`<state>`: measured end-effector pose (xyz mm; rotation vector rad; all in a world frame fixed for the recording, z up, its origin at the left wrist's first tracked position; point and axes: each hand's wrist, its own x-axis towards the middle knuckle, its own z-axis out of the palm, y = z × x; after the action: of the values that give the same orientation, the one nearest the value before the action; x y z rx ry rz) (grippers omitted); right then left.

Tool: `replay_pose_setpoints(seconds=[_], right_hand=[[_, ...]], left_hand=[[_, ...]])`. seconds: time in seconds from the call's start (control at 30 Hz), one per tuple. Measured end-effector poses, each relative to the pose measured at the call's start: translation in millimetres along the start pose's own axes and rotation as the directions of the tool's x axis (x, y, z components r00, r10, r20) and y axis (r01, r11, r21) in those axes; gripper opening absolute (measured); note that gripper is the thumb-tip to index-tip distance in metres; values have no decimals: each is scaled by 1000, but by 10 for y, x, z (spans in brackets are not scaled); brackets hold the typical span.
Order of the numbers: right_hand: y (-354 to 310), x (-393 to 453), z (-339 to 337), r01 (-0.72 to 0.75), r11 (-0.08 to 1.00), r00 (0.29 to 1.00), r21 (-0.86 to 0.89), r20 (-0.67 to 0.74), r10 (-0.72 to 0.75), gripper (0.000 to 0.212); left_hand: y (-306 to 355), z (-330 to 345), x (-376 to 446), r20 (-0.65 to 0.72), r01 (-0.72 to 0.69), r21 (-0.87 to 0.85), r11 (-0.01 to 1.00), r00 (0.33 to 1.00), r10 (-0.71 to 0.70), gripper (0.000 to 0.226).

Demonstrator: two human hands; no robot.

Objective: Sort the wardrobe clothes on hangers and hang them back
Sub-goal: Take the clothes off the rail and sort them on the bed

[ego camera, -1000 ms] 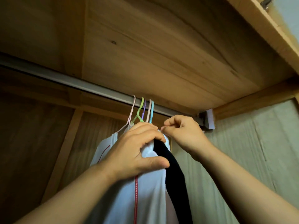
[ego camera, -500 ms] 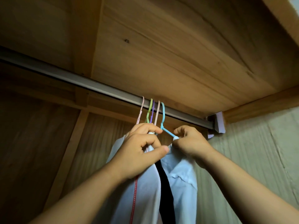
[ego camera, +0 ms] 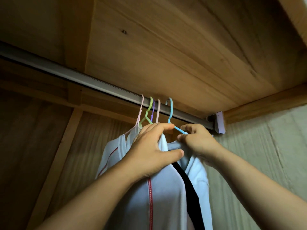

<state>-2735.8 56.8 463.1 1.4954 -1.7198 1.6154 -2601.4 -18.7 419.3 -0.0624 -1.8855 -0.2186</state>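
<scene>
Two bare forearms reach up and away from the viewer into a wooden wardrobe. The left hand (ego camera: 149,151) grips the shoulder of a white garment with a red stripe (ego camera: 159,196), its fingers (ego camera: 159,127) curled over the top and its thumb pressed against the front of the cloth. Just to its right, the right hand (ego camera: 197,143) pinches the collar of a pale blue shirt (ego camera: 199,176), fingers bunched closed on the fabric beside the sloping arm of a blue hanger (ego camera: 170,113). A black garment (ego camera: 189,188) hangs as a narrow dark strip between the white garment and the blue shirt. Above the hands, five hanger hooks sit over a grey metal rail (ego camera: 83,80): a pink hanger (ego camera: 141,110), a green hanger (ego camera: 148,112), a purple one (ego camera: 152,112), another pink one (ego camera: 157,112), then the blue, slightly apart to the right. The rail ends in a grey bracket (ego camera: 217,122) on the right wall. The wooden wardrobe ceiling (ego camera: 166,39) spans overhead.
</scene>
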Motion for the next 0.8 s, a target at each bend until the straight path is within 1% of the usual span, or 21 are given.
replay_pose_setpoints(seconds=[0.07,0.13,0.2,0.27,0.33,0.43,0.53,0.6,0.73,0.8], right_hand=[[-51,14,-72,15,1000,1000,15,15,-15,10],[-92,6,-155,48,999,999,10,18,-49,11],[-117,-54,-248,69,998,998,6,11,-69,13],[-96,-151,-365,72,997,997,13,2,-72,18],[-54,-313,-500,47,998,999,33,-12,-47,20],[10,-638,-739,-21,997,1000,69,-17,22,22],[85,-1011,-1017,-79,993,996,86,-27,82,26],[153,-1280,-1221,-126,988,989,86,-65,131,26],[272,-1938,-1641,-210,977,968,40,-132,213,31],[297,-2330,-1799,-218,975,965,37,-144,221,29]], left_hand=[[43,45,14,-21,-11,-19,1000,1000,11,57],[71,79,24,-57,-23,-37,999,998,20,55],[86,107,20,-118,-32,-57,998,993,25,59],[131,134,2,-180,-45,-83,996,983,29,57],[210,161,-45,-229,-56,-94,994,973,33,51],[389,185,-149,-294,-119,-73,990,951,92,47],[649,270,-305,-298,-180,-47,983,941,158,43],[848,359,-420,-281,-229,-33,973,936,211,42],[1252,619,-668,-223,-301,-53,952,933,282,43],[1464,788,-823,-178,-330,-61,942,932,315,43]])
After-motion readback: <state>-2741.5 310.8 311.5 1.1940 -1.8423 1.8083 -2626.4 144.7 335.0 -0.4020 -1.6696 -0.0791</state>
